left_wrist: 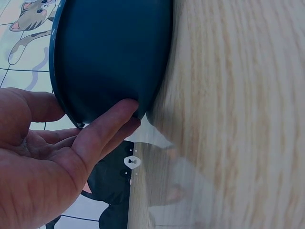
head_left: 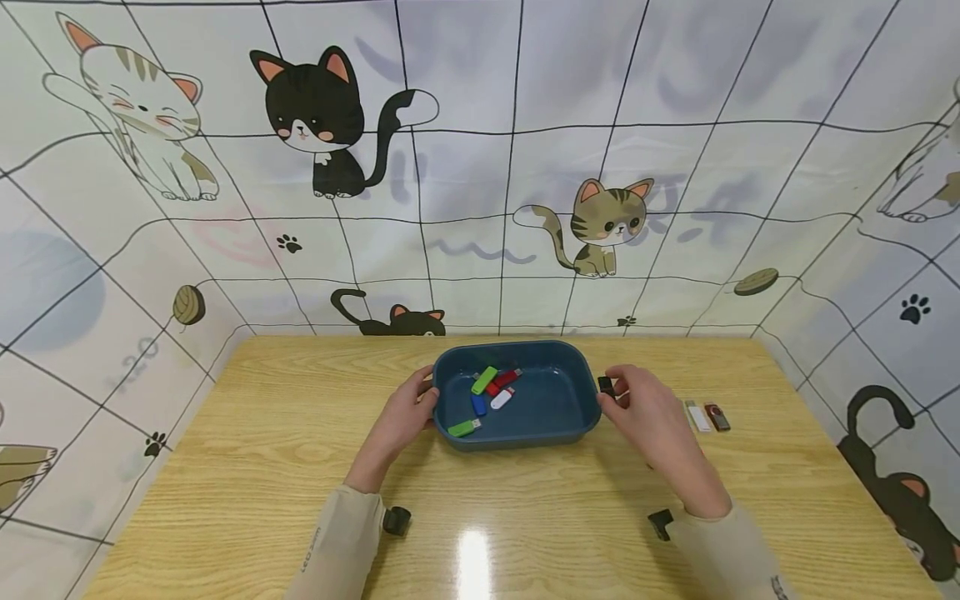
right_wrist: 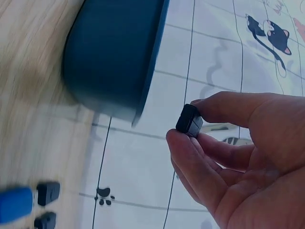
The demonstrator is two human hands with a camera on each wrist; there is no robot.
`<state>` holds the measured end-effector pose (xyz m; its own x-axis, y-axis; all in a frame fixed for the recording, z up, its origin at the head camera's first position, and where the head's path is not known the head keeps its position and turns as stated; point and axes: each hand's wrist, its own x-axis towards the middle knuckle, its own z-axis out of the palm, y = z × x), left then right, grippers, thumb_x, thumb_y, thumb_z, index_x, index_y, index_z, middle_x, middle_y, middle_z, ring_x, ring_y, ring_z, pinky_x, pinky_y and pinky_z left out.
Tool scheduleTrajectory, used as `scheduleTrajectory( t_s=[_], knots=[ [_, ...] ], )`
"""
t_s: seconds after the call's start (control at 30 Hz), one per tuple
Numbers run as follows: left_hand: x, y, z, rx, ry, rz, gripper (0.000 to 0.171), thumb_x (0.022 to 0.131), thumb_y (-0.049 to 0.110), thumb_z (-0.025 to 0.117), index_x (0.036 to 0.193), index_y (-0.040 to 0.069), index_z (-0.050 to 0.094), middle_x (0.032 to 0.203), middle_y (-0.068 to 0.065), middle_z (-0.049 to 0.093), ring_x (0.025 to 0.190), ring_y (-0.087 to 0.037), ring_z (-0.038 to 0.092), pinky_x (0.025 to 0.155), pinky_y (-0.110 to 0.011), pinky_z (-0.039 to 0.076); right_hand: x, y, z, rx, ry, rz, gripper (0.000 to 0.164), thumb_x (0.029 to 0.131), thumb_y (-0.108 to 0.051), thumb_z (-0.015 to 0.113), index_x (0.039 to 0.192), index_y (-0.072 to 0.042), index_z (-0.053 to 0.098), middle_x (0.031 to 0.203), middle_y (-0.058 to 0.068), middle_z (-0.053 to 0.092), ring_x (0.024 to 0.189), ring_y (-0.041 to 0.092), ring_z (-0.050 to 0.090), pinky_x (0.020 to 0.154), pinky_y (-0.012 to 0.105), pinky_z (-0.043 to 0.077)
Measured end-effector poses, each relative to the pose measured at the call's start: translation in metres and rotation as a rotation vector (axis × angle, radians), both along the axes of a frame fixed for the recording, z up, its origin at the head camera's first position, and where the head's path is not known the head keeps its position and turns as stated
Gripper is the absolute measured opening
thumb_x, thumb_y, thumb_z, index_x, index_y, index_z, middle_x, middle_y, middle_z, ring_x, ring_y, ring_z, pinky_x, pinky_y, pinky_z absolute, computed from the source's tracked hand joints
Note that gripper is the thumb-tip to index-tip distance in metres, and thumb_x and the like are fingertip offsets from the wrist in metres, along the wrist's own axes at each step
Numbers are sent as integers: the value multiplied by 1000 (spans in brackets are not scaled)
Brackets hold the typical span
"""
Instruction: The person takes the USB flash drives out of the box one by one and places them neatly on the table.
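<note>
My left hand [head_left: 405, 414] grips the left end of a dark blue plastic basin [head_left: 517, 438]. In the left wrist view the thumb is at the basin's rim and the fingers lie against its outer side. My right hand [head_left: 651, 417] pinches a small black USB stick [right_wrist: 189, 120] between thumb and fingers, just outside the basin's right end. Inside the basin, toward the left, lie several USB sticks: a green one [head_left: 463, 428], a blue one [head_left: 478, 406], a white one [head_left: 502, 398] and red ones, one of them a dark red stick [head_left: 508, 378].
Right of my right hand, a white USB stick [head_left: 701, 417] and a dark red and silver one [head_left: 717, 417] lie on the wooden table [head_left: 300, 433]. The right wrist view shows a blue USB stick [right_wrist: 15, 205] beside small black pieces [right_wrist: 48, 192]. A cat-patterned cloth [head_left: 465, 183] surrounds the table.
</note>
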<state>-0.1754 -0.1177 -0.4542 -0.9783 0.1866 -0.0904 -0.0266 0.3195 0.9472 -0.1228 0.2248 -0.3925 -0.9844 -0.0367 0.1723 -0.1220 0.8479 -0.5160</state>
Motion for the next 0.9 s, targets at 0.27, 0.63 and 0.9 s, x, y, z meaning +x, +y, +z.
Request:
scheduleTrajectory(
  t_s=[0.27, 0.63, 0.9],
  knots=[
    [2, -1, 1, 16, -3, -9, 51, 111, 11, 45, 159, 1, 33, 151, -30, 48, 121, -42, 64, 86, -45, 62, 7, 22, 0, 20, 22, -30, 35, 96, -15, 72, 124, 5, 64, 100, 13, 66, 87, 29, 71, 64, 39, 55],
    [3, -1, 2, 5, 4, -11, 51, 111, 10, 44, 160, 0, 32, 151, -31, 48, 122, -42, 63, 87, -45, 62, 12, 46, -6, 38, -3, -56, 37, 96, -15, 72, 124, 8, 63, 100, 16, 67, 87, 32, 70, 66, 45, 55],
    [1, 0, 1, 1, 2, -8, 50, 111, 10, 44, 159, 0, 33, 151, -30, 48, 121, -41, 64, 86, -45, 62, 16, 62, -6, 47, -35, -67, 41, 99, -19, 68, 129, 8, 60, 104, 17, 67, 92, 35, 70, 72, 52, 55]
  ],
)
